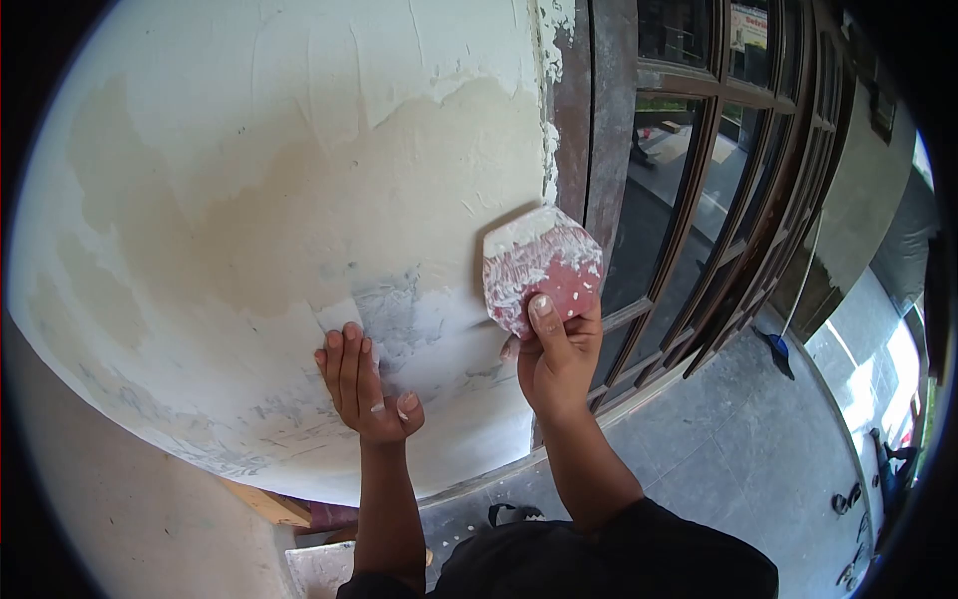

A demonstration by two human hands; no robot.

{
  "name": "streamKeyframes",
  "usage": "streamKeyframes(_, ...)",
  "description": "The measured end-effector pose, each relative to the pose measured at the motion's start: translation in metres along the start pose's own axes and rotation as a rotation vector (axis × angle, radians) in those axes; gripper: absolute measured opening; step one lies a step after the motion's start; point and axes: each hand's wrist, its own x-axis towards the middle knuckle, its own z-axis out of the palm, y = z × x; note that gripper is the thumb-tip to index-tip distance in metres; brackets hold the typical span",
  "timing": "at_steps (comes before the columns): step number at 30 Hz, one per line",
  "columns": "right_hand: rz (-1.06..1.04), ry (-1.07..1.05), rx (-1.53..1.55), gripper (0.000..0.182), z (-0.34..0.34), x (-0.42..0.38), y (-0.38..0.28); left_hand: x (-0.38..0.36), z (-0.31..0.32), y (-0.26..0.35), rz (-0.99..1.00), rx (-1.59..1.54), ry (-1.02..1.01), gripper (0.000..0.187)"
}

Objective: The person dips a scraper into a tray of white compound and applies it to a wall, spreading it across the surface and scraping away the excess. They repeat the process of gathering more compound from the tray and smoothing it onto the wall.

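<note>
My left hand [359, 389] presses toward the plastered wall [259, 190], its fingers straight and close together and its thumb out to the side. A pale, flat scraper [336, 315] shows just beyond the fingertips; most of it is hidden under the hand. Beside it lies a grey, streaked patch of wall with white putty round it. My right hand [564, 359] grips the lower edge of a red, many-sided board [574, 285], thumb on the front face. White putty [529, 240] is smeared thickly over the board's upper and left part. Specks of putty stick to both hands.
A brown-framed glass door or window [689, 190] stands right of the wall. Below is a grey floor [689, 429] with a blue-headed broom [776, 351] and dark objects at far right. A putty-smeared tray or board [319, 567] lies at bottom left, near a wooden piece [267, 502].
</note>
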Motion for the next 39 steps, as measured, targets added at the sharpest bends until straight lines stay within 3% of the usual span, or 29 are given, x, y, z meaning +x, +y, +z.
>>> streamKeyframes(6,0.072,0.080,-0.023,0.023,-0.019,-0.022,0.004,0.002,0.000,0.000,0.003,-0.001,0.006,0.058)
streamKeyframes(10,-0.018,0.005,-0.007,0.021,0.005,-0.008,-0.007,0.000,0.000,0.000,0.004,0.005,0.003,0.058)
streamKeyframes(27,0.090,-0.002,-0.011,0.023,-0.019,-0.016,-0.001,0.002,0.003,0.001,0.007,0.026,0.026,0.056)
streamKeyframes(31,-0.037,-0.036,0.008,0.024,0.001,-0.011,0.005,0.001,0.002,0.001,-0.001,0.021,0.018,0.056)
streamKeyframes(33,0.126,-0.058,-0.051,0.028,0.007,-0.009,0.007,0.001,0.002,0.002,-0.004,0.022,0.019,0.056)
streamKeyframes(39,0.260,0.024,-0.023,0.030,-0.019,-0.044,0.003,0.002,0.002,0.001,-0.007,0.020,0.014,0.056)
